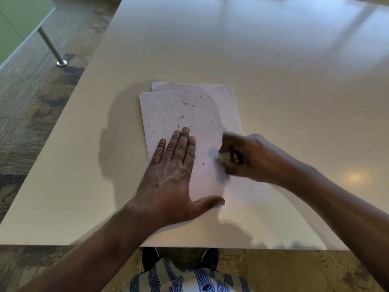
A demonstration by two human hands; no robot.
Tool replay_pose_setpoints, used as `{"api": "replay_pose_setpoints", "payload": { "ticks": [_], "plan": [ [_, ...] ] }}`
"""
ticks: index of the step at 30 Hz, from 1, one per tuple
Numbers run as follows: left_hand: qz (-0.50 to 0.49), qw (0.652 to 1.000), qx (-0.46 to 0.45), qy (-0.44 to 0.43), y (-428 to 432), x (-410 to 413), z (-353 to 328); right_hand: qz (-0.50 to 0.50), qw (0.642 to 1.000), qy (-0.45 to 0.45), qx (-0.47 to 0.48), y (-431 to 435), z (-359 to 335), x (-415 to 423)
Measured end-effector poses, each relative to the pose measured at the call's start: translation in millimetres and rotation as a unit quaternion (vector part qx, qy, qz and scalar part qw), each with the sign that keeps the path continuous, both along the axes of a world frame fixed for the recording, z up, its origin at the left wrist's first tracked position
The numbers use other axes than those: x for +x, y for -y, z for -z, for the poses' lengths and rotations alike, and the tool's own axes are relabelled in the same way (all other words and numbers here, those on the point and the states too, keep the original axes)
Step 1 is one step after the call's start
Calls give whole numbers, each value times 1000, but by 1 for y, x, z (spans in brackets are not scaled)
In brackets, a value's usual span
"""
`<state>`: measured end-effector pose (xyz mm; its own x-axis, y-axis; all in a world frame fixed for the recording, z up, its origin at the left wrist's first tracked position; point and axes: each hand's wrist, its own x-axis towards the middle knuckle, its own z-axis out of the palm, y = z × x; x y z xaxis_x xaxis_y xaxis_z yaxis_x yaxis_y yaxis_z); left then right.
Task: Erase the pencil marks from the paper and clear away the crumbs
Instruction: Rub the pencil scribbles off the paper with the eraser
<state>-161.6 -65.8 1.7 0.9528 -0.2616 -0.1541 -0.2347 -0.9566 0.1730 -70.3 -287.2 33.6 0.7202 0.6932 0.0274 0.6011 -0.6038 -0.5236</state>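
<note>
Head view. A beige table (pixel 273 70) carries a small stack of white paper (pixel 189 123) near its front edge. The top sheet is slightly skewed, so the far corners of the sheet beneath (pixel 228 87) show beyond it. Dark crumbs (pixel 185 102) lie scattered over the upper half of the top sheet, and a few more sit lower down between the two hands.

The left hand (pixel 172 175) lies flat on the left part of the paper. Its fingers are straight and close together, and the thumb is spread rightward near the sheet's lower edge. Its grip is fully open and holds nothing; the palm presses the sheet.

The right hand (pixel 242 157) is at the right-centre of the paper with the fingers curled tight. Its grip is closed round a small pale eraser (pixel 223 157), whose end protrudes at the fingertips, down at the sheet. The hand is blurred, so contact with the paper cannot be confirmed.

A striped shirt (pixel 189 279) shows at the bottom edge. To the left is a wood-pattern floor (pixel 42 102), with a metal leg (pixel 51 49) standing on it.
</note>
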Motion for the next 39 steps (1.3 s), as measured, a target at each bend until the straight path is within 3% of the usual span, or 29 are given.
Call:
{"api": "replay_pose_setpoints", "payload": {
  "ticks": [2,5,7,13,16,20,22,27,34,39],
  "plan": [
    [-1,1000,-5,0,1,0,1,20,999,-10,26,-2,2,-2],
    [1,1000,-7,7,-1,2,3,-115,982,-126,78,-26,4,-36],
    [3,1000,-2,7,-1,2,3,-142,986,-78,43,-30,6,-39],
    [1,1000,-2,-11,0,0,-1,79,997,15,-18,-7,0,16],
    [9,1000,7,-18,-4,0,-1,93,995,-23,-3,-5,-3,13],
    [28,1000,7,-12,-17,-3,-2,181,961,-142,152,5,4,-2],
    [33,999,18,-17,-22,-3,-3,193,946,-179,187,6,6,-11],
    [17,1000,3,10,-10,3,-4,192,971,-93,109,2,-1,-22],
    [7,1000,0,9,-1,1,4,2,995,-96,33,-15,-11,-51],
    [11,1000,10,-4,0,1,2,167,986,13,-11,-8,-4,-5]
  ]
}}
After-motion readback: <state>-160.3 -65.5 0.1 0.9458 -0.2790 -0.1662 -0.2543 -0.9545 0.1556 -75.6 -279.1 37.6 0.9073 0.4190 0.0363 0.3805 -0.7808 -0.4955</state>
